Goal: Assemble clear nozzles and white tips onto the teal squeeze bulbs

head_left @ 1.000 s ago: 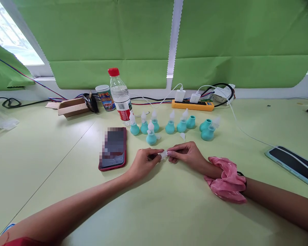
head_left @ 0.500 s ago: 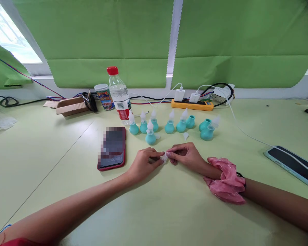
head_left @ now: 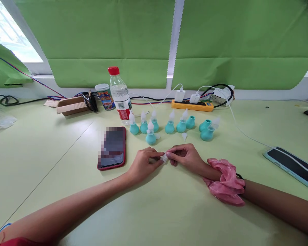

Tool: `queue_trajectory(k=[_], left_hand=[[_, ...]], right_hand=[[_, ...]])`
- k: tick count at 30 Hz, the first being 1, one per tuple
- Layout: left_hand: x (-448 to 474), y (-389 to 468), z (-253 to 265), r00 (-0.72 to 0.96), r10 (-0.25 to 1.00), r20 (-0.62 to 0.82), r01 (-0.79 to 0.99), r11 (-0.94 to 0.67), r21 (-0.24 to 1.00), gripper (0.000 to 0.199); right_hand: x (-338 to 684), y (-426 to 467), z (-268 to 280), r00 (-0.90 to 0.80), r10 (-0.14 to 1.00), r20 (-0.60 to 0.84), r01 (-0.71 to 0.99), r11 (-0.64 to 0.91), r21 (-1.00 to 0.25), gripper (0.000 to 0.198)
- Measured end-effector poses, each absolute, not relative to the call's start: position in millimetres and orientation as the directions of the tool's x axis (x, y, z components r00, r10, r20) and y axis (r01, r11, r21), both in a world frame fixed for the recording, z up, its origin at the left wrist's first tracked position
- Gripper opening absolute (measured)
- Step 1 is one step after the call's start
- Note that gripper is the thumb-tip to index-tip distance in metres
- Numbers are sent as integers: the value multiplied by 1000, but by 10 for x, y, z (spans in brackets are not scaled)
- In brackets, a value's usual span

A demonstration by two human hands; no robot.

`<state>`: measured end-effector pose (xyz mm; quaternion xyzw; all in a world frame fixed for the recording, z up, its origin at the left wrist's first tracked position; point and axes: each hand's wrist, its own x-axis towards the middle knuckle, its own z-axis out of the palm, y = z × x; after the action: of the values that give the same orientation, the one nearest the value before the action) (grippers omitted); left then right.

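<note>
From where I stand, one small translucent piece (head_left: pixel 164 158) is between the person's two hands, low over the surface (head_left: pixel 154 201), just in front of the bulbs. The left hand (head_left: pixel 145 162) has thumb and forefinger pinched on one side of it; the right hand (head_left: pixel 186 157) grips the other side the same way. The fingers hide much of it, so I can't tell for sure which end points where or how its long axis runs.

I count nine teal bulbs (head_left: pixel 169 127): seven wear translucent tips (head_left: pixel 171 115), two have bare necks. Six of those tips stand roughly upright; the seventh, at the far right, leans up and rightward. A single loose white piece (head_left: pixel 184 136) lies before the row, narrow end toward the person. Farther out are two phones (head_left: pixel 112 160), one bottle (head_left: pixel 121 102) and one power strip (head_left: pixel 192 105) carrying two white plugs (head_left: pixel 179 95).
</note>
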<state>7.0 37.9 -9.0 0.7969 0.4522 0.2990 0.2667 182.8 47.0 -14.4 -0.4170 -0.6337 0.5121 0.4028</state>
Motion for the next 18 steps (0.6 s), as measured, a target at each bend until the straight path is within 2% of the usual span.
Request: queue_trajectory(k=[5, 11, 15, 18], left_hand=[[75, 370, -97, 425, 862, 277, 554, -490, 673, 20], [76, 350, -101, 421, 852, 312, 542, -512, 667, 30], [70, 339, -115, 419, 810, 410, 523, -584, 620, 24], [73, 336, -119, 411, 805, 428, 527, -593, 609, 20]], right_hand=[[1827, 469, -157, -332, 940, 77, 129, 126, -984, 20], [1823, 460, -153, -311, 948, 65, 134, 112, -985, 16], [1827, 463, -161, -331, 942, 51, 129, 99, -987, 17], [1830, 466, -164, -339, 939, 48, 125, 96, -987, 19]])
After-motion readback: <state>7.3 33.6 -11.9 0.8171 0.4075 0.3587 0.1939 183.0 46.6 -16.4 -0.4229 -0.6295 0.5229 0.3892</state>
